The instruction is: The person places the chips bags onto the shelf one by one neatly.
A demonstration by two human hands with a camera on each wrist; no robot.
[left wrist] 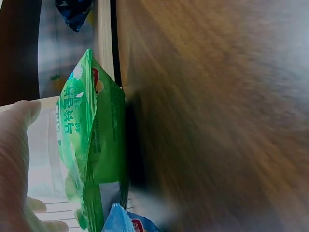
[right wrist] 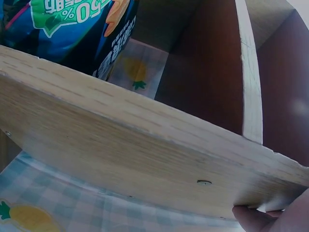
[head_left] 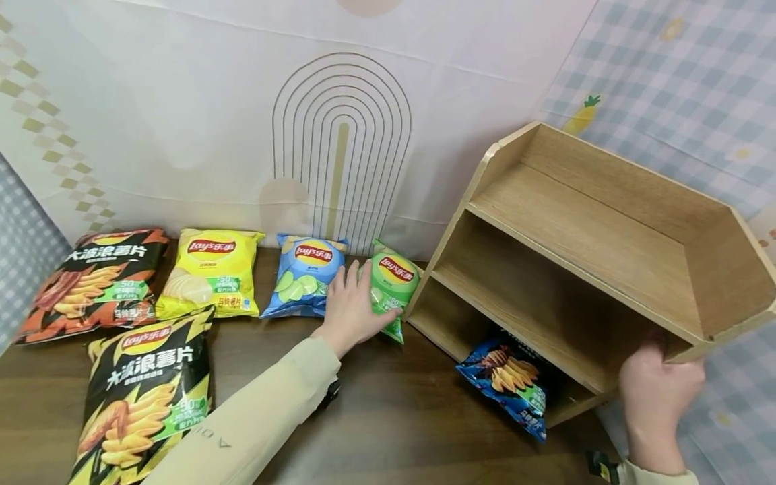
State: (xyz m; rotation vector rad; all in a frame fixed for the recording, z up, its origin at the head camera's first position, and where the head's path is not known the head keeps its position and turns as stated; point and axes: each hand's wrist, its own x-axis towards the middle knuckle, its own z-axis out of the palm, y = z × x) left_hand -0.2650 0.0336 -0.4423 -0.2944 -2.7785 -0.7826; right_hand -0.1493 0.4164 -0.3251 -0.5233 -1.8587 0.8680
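Observation:
My left hand (head_left: pixel 353 304) reaches over the green chip bag (head_left: pixel 393 286), with its fingers spread and its thumb toward the bag's lower part. In the left wrist view the thumb and fingers stand apart beside the green bag, not closed round it. A blue chip bag (head_left: pixel 308 276) stands just left of that hand. At the right, my right hand (head_left: pixel 657 387) grips the right side panel of the wooden shelf (head_left: pixel 582 215); some of its fingers are hidden behind the panel. A dark blue chip bag (head_left: pixel 508 380) leans out of the shelf's bottom compartment.
A yellow chip bag (head_left: pixel 210 273) and a red-black chip bag (head_left: pixel 100 283) stand along the back wall at the left. In front of them lies a black-yellow chip bag (head_left: pixel 148 397). All are on a dark wooden table (head_left: pixel 376 417), with patterned cloth (head_left: pixel 485 81) behind.

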